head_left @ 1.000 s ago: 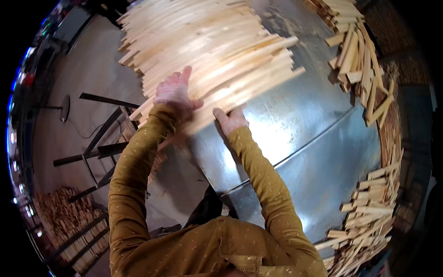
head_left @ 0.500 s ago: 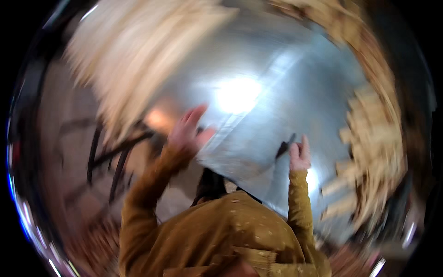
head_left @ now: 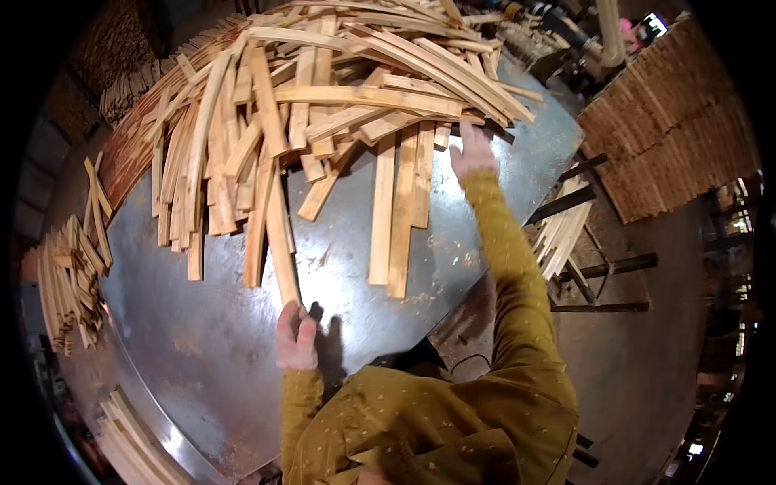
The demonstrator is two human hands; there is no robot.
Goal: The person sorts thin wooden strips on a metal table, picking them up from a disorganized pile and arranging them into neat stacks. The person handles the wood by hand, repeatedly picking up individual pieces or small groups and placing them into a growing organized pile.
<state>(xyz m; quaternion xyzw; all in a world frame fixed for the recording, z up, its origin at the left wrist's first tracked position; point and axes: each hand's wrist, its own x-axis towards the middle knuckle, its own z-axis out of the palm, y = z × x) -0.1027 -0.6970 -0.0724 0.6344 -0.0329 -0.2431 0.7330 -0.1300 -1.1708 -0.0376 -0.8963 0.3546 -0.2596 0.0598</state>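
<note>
No packages or signs show, only bare wood on the round metal bench (head_left: 202, 356). A loose heap of pale slats (head_left: 323, 105) covers its far half. The left hand (head_left: 296, 335) is closed around the near end of one long slat (head_left: 279, 234) near the bench's near edge. The right hand (head_left: 473, 153), fingers spread flat, presses against the heap's right side.

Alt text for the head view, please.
A person in a mustard top leans over a metal table, left hand gripping the near end of a wooden slat, right hand reaching into a big slat pile.
</note>
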